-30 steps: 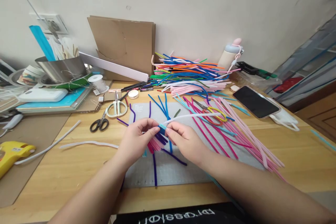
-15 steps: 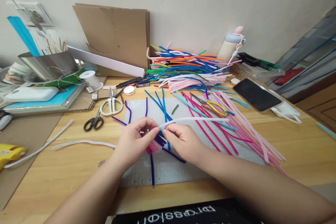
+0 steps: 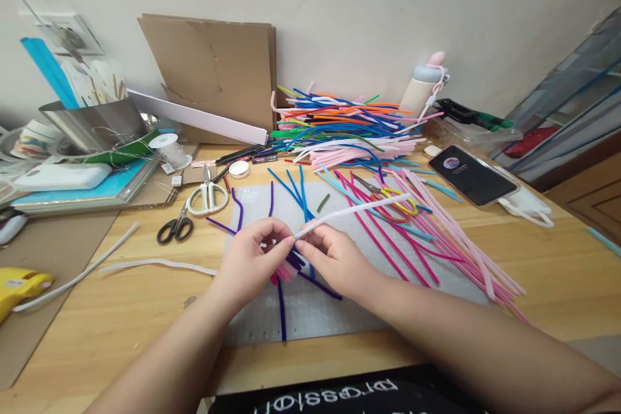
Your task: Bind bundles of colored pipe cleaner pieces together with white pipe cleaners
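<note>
Both hands meet over a grey cutting mat [image 3: 334, 310]. My left hand [image 3: 255, 259] pinches a small bundle of pink and purple pipe cleaners [image 3: 290, 266]. My right hand [image 3: 330, 255] pinches the near end of a white pipe cleaner [image 3: 359, 210] that runs up and to the right from the bundle. A purple stem [image 3: 281, 307] hangs from the bundle toward me. Fingertips of both hands touch at the bundle.
Pink and magenta pipe cleaners [image 3: 451, 242] fan over the mat's right side; a multicoloured pile [image 3: 344, 126] lies by the wall. Yellow-handled pliers [image 3: 392, 197], two scissors [image 3: 206, 194] [image 3: 175, 228], a phone [image 3: 473, 174], white pipe cleaners [image 3: 155, 264], a glue gun [image 3: 22, 284] and cardboard [image 3: 213, 74] surround them.
The white pipe cleaner's far end has swung upward and its blue-wrapped near end is no longer visible between my fingers. The phone screen has lit up. My hands stay in place.
</note>
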`<state>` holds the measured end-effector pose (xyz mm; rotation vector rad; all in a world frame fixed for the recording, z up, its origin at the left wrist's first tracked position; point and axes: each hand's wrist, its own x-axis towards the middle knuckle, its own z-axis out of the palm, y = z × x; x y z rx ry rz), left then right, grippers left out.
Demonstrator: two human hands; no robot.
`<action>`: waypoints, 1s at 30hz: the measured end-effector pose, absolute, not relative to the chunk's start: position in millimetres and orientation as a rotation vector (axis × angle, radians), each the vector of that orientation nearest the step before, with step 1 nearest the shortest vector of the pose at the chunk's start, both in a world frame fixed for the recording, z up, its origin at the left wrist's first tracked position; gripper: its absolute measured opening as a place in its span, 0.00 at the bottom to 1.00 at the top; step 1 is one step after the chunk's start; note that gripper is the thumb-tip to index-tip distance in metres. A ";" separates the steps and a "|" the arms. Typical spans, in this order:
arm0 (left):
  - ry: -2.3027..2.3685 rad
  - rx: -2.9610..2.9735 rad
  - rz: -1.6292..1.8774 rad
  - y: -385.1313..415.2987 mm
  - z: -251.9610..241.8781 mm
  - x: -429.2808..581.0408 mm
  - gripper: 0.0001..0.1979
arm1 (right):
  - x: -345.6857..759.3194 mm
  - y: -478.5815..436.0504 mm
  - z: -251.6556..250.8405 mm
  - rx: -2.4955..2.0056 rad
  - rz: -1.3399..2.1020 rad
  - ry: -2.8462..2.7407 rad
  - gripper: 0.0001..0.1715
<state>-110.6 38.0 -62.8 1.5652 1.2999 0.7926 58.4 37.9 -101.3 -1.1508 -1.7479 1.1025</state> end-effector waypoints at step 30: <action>1.278 1.556 0.837 39.9 -59.6 -112.6 0.07 | 58.9 35.1 -88.8 -1.054 1.389 -1.473 0.08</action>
